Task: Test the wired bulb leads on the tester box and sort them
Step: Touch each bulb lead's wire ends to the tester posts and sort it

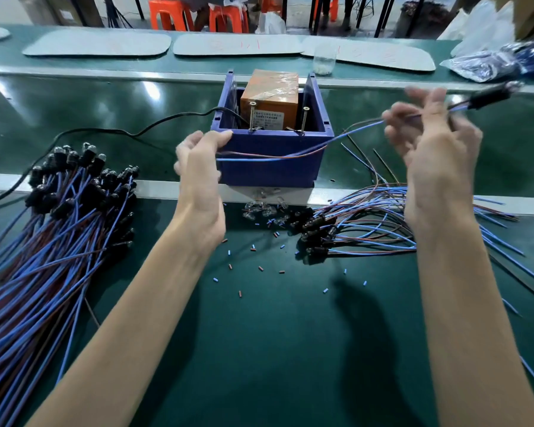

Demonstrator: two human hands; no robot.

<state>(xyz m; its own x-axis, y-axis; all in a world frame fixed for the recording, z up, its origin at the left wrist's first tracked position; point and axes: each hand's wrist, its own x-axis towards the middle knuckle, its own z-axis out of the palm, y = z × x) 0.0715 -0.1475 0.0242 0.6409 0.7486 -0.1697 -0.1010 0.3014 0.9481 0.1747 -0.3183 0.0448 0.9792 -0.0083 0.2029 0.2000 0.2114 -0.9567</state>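
Bulb lead point(290, 155) stretched across front of tester box point(272, 174) above the worktop point(290, 334) — left hand point(198, 167) pinches its wire ends, right hand point(435, 149) grips it near blurred socket. Risk: slack ends miss the contact screws point(252, 117) — false fail, wrong pile.

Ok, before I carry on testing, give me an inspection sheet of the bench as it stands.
Surface: green bench, metal rail crossing it.
Job's things: blue tester box holding an orange unit and two upright screws; held lead stretched across its front; left pile of leads large, right pile smaller.
Clutter: loose glass bulbs and insulation bits between the piles.
Grippers: left hand grips the lead's wire end; right hand holds it near the blurred socket end.
Cables: black power cable runs into the box from the left.
Surroundings: grey pads, clear jar, plastic bags, orange stools behind.
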